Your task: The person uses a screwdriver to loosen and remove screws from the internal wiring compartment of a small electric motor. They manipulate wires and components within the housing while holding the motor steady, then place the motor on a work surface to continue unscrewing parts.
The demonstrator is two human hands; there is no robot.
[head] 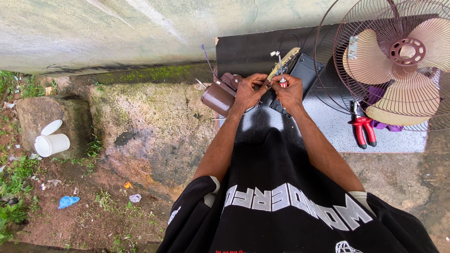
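Head view: your left hand [247,90] was closed around the end of a brown motor housing [219,96], steadying it at the near-left edge of the dark board [243,51] that served as your bench. Your right hand [289,91] was closed on a red-handled screwdriver [281,70], its shaft pointing up and away from you, held just beside the left hand. Whether the tip was engaged in anything could not be told; the fingers hid the contact point.

Directly beyond your hands lay a black casing [304,70] with a pale strip [285,58] along its far-left side, apparently opened out flat. Loose wires [206,56] stood up from the motor.

To the right, the fan head [403,61], with grille and beige blades in place, rested on the board, well apart from the motor. Red-handled pliers [363,129] lay between the fan and your right forearm, untouched.

Judgement on progress: the motor and casing appeared already separated from the fan, so dismantling looked well advanced; work on the motor end was in hand, and nothing showed reassembly begun.

Off the board, a white cup [51,144] lay on its side on a stone.
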